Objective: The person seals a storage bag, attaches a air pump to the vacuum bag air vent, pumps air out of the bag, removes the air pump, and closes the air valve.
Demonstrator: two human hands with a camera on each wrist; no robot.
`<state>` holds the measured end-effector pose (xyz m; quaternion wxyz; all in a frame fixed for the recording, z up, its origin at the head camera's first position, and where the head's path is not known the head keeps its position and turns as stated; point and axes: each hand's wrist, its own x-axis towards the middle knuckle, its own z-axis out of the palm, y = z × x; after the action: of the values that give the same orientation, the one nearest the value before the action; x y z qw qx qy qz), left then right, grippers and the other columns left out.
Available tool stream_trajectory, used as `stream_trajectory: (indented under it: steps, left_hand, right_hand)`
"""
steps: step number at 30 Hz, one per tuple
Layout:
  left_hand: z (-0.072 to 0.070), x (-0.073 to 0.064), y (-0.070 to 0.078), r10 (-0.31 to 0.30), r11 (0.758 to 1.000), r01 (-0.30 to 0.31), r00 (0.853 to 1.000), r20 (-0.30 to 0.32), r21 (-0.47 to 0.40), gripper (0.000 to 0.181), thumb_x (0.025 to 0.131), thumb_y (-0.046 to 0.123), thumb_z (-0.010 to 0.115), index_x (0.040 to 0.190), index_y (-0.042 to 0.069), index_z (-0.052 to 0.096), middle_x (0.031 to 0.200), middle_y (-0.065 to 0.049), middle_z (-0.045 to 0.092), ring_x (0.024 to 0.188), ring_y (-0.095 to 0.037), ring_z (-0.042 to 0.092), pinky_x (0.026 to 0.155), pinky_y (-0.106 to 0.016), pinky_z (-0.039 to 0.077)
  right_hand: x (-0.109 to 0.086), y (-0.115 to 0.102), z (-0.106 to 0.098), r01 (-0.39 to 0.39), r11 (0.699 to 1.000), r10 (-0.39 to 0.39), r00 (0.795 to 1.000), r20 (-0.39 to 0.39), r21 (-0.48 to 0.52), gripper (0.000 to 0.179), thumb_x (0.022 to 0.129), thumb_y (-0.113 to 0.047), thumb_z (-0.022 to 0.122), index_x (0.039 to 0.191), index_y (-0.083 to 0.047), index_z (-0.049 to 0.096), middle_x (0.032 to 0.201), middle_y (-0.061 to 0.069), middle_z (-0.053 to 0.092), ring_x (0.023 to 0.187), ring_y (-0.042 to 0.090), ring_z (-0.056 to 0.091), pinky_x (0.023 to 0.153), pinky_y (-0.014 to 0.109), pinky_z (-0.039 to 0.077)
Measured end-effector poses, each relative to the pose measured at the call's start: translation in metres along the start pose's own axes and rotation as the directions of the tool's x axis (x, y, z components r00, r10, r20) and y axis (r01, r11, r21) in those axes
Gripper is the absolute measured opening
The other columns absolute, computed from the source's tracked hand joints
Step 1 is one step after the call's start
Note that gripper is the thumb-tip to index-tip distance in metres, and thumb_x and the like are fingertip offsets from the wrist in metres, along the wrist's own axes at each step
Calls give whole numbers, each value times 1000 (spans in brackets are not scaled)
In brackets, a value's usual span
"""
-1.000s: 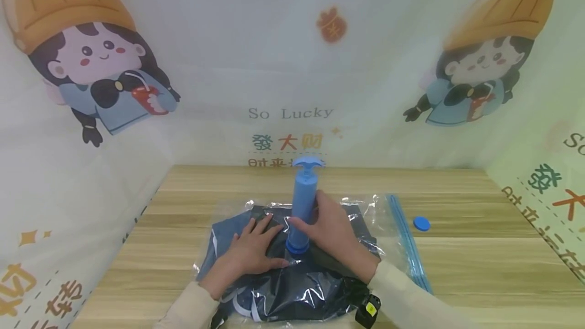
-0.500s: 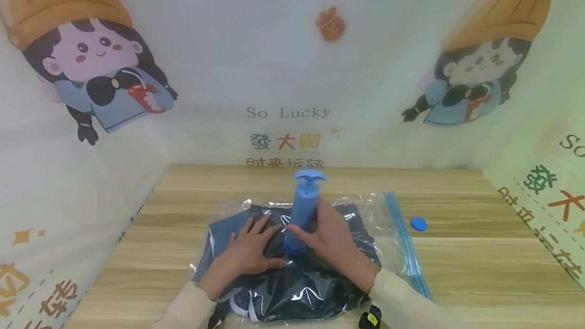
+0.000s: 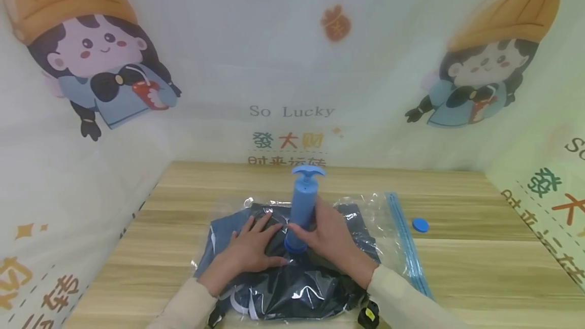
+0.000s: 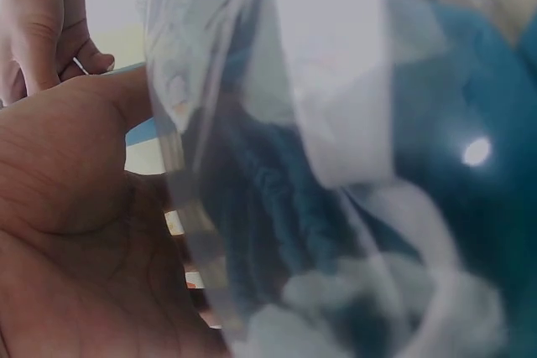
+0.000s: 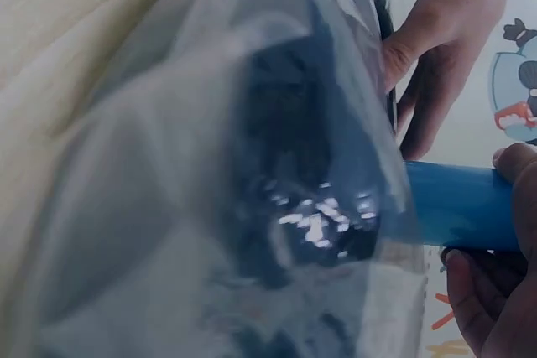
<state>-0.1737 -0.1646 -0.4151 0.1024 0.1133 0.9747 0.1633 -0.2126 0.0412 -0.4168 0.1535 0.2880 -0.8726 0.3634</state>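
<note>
A clear plastic storage bag [image 3: 384, 227] with dark, folded fabric [image 3: 301, 288] inside lies on the table. On top of it stands a blue hand pump [image 3: 303, 202], its T-shaped handle low over the barrel. My right hand [image 3: 335, 232] grips the barrel from the right, thumb across the front; the right wrist view also shows the pump [image 5: 457, 199] at the bag's surface. Left of the pump base, my left hand [image 3: 249, 248] rests on the bag with its fingers spread. Bag plastic hides part of that hand in the left wrist view.
A round blue cap [image 3: 420, 225] lies on the wooden table [image 3: 466, 253], right of the bag's blue zip strip [image 3: 407, 248]. A printed cloth backdrop [image 3: 215, 65] rises behind the table and along both sides.
Compared with a second ago, the pump's top is slightly lower in the head view. Both hands keep their places, and the camera has shifted a little.
</note>
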Motion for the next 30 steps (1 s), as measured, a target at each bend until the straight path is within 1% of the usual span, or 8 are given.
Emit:
stream_trajectory:
  steps: [6, 9, 12, 15, 18, 20, 25, 30]
  left_hand:
    - [-3, 0, 1, -8, 1000, 8, 1000, 7, 9, 83, 86, 53, 78, 153, 15, 47, 164, -15, 24, 146, -52, 18, 103, -79, 23]
    - [-3, -1, 0, -12, 1000, 12, 1000, 1, 4, 82, 85, 53, 78, 152, 15, 49, 164, -15, 25, 146, -52, 18, 103, -79, 23]
    - [-1, 0, -1, -14, 1000, 14, 1000, 2, -1, 81, 86, 53, 78, 152, 16, 49, 165, -14, 25, 146, -52, 17, 103, -79, 23]
    - [0, 0, -1, -3, 1000, 3, 1000, -2, -1, 81, 86, 53, 77, 152, 17, 48, 165, -14, 24, 146, -52, 18, 104, -78, 23]
    - [0, 0, 1, 3, 1000, -3, 1000, -11, -6, 82, 85, 53, 78, 152, 16, 49, 165, -14, 25, 146, -52, 18, 104, -78, 22]
    - [0, 0, 2, 0, 1000, -1, 1000, -12, -9, 81, 85, 52, 78, 152, 16, 49, 164, -15, 25, 146, -52, 18, 104, -78, 22]
    - [-2, 0, 4, -5, 1000, 5, 1000, -4, -12, 82, 86, 52, 78, 152, 16, 48, 164, -15, 25, 146, -52, 17, 104, -78, 21]
    - [-2, -2, 3, -8, 1000, 8, 1000, -1, -15, 82, 85, 51, 79, 152, 15, 48, 164, -16, 25, 146, -53, 17, 104, -79, 21]
  right_hand:
    - [3, -6, 2, -20, 999, 21, 1000, 15, -37, 56, 87, -34, 82, 121, 2, 56, 102, 17, 71, 87, 31, 71, 72, 46, 59]
    - [3, -10, 6, 9, 998, -8, 1000, 14, -66, 56, 86, -34, 83, 120, 2, 57, 101, 15, 70, 86, 30, 71, 70, 46, 59]
    - [2, -8, 10, 43, 995, -43, 999, 9, -86, 54, 86, -35, 83, 119, 1, 58, 100, 13, 70, 83, 27, 71, 67, 43, 59]
    - [-1, -2, 10, 16, 999, -17, 1000, -14, -36, 54, 85, -34, 83, 119, -1, 58, 99, 13, 71, 82, 25, 71, 67, 40, 59]
    - [-3, 6, 6, -28, 998, 29, 999, -25, 49, 55, 83, -32, 84, 122, -2, 57, 101, 14, 71, 84, 25, 70, 69, 39, 58]
    - [-5, 8, 5, -35, 995, 37, 999, -23, 90, 56, 84, -31, 84, 123, -2, 56, 103, 14, 71, 85, 25, 70, 70, 39, 58]
    - [-11, 9, 6, -24, 994, 27, 999, -33, 111, 56, 84, -30, 84, 123, -2, 57, 104, 14, 70, 84, 23, 69, 69, 39, 58]
    - [-15, 11, 8, -39, 991, 46, 998, -52, 126, 57, 84, -31, 84, 123, 1, 57, 103, 16, 70, 82, 23, 69, 67, 37, 58]
